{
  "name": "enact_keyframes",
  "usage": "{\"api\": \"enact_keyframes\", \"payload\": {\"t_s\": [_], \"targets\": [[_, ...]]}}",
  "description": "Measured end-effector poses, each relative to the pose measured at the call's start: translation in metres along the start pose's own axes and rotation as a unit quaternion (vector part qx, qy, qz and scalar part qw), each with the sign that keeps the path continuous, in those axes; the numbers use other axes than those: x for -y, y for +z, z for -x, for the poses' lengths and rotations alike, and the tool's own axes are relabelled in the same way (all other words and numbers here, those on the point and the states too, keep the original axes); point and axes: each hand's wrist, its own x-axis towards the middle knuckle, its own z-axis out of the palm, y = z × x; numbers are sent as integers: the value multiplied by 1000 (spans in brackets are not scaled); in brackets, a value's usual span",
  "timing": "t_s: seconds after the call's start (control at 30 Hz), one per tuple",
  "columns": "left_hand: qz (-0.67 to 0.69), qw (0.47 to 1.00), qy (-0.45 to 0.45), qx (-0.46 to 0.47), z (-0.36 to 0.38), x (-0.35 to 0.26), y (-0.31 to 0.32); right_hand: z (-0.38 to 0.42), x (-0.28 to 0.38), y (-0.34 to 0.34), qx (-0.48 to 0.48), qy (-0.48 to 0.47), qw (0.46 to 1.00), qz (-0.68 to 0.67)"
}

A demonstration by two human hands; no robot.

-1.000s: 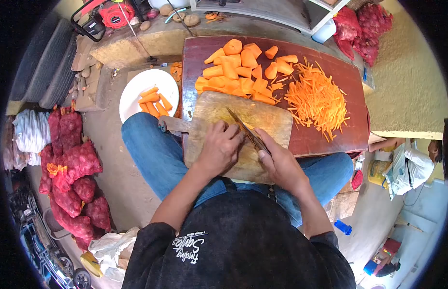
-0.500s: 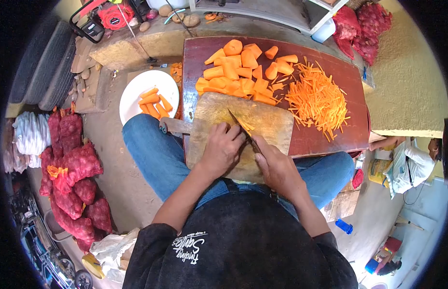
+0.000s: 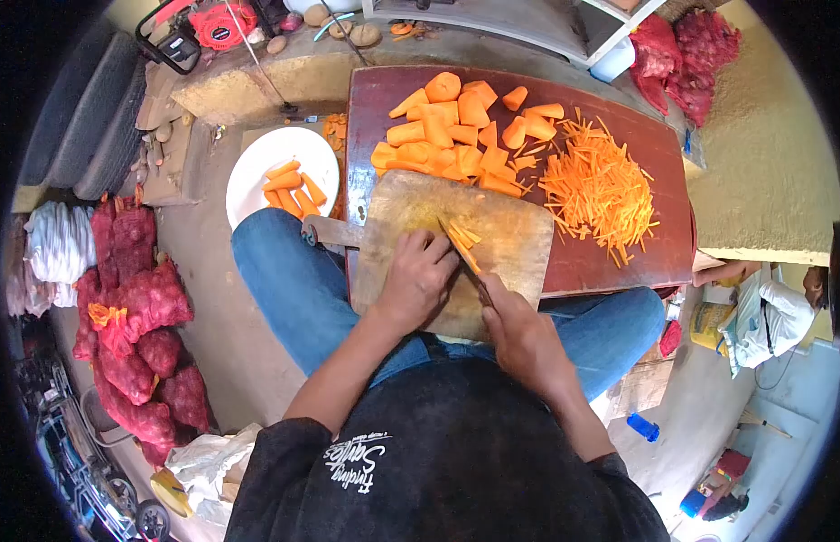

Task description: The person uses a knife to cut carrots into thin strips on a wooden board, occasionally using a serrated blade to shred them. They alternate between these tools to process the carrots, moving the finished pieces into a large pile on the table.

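Red table (image 3: pixel 664 163) bears carrots (image 3: pixel 438 113), board (image 3: pixel 506 221) near hands (image 3: pixel 418 282).

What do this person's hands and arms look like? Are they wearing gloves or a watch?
No gloves: the left hand and right hand are bare, with five fingers each, though some are partly hidden. I see no watch or bracelet. The black shirt has short sleeves, so the forearms are uncovered.

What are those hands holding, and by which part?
The right hand holds the knife by its handle, over the cutting board. The left hand curls beside the blade; whatever it may grip is hidden.
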Motion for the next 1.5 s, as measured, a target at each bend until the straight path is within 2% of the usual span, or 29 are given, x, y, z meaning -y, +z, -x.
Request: {"api": "enact_keyframes", "payload": {"t_s": [0.07, 0.17, 0.27, 0.37, 0.47, 0.57, 0.67, 0.77, 0.97, 1.07, 1.17, 1.27, 1.37, 1.5], "targets": [[3, 1000, -1, -3, 0, -1, 1, -12, -16, 18, -70, -79, 994, -2], [-1, 1000, 3, 8, 1, 1, -2, -22, -12, 15, -70, -76, 995, 13], [4, 1000, 5, 3, 3, 3, -4, -1, -2, 1, -16, -26, 1000, -5], [25, 1000, -12, 14, 9, 3, 1, -8, -4, 13, -20, -9, 999, -32], [27, 999, -16, 21, 8, 2, -1, -23, -8, 20, -71, -85, 994, 8], [28, 1000, -6, 10, 5, 5, -7, -8, -4, 9, -14, -39, 999, -10], [37, 999, -20, 18, 9, 1, -11, -2, 2, 10, -4, -4, 999, -36], [43, 999, -15, 13, 8, 0, -11, -17, 2, 19, -42, -44, 998, -27], [38, 999, -33, -12, 15, 2, -5, 2, 1, 8, -22, -30, 999, -3], [44, 998, -34, -4, 11, 2, -5, -12, -10, 30, -62, -85, 994, -2], [50, 999, -20, -8, 10, 6, -9, -23, 0, 24, -74, -75, 994, -13], [57, 998, -11, -32, 13, 10, -2, -4, 14, 4, 8, 8, 1000, -29], [49, 998, -20, -23, 11, 6, -6, -8, -7, 29, -66, -86, 993, -40], [43, 999, -23, -14, 12, 5, -8, -16, 1, 23, -60, -73, 995, -21]]}}
